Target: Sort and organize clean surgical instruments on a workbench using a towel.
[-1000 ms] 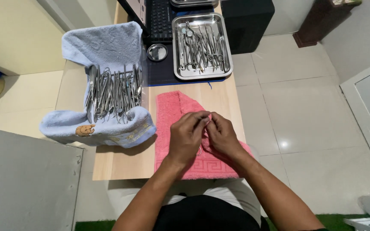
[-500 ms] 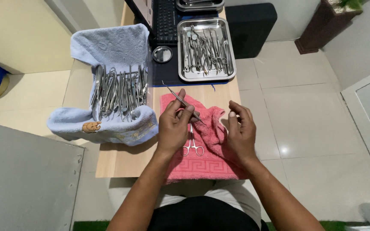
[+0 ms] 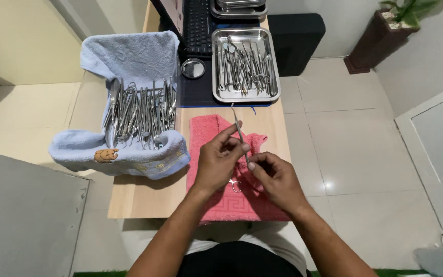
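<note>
on the left part of the wooden surface (image 3: 144,197) lies a light blue towel (image 3: 129,56), draped over the left edge, with a heap of steel instruments (image 3: 139,113) spread across its middle. just right of it, near the front edge, a pink towel (image 3: 206,128) is laid flat, and both hands work above it. the left hand (image 3: 219,164) is clenched lightly around a thin steel probe (image 3: 238,125), its fingertips pinching the shaft about halfway down, so the hooked tip points toward the far edge of the surface. the right hand (image 3: 278,179) grasps the near end of the same probe between thumb and forefinger, touching the left hand's fingers. a pair of small scissors (image 3: 234,184) rests on the pink towel beneath the hands, mostly hidden. farther back, a small round steel dish (image 3: 193,68) sits on a dark mat, and to its right, by the right edge, a steel tray (image 3: 216,66) holds more instruments.
</note>
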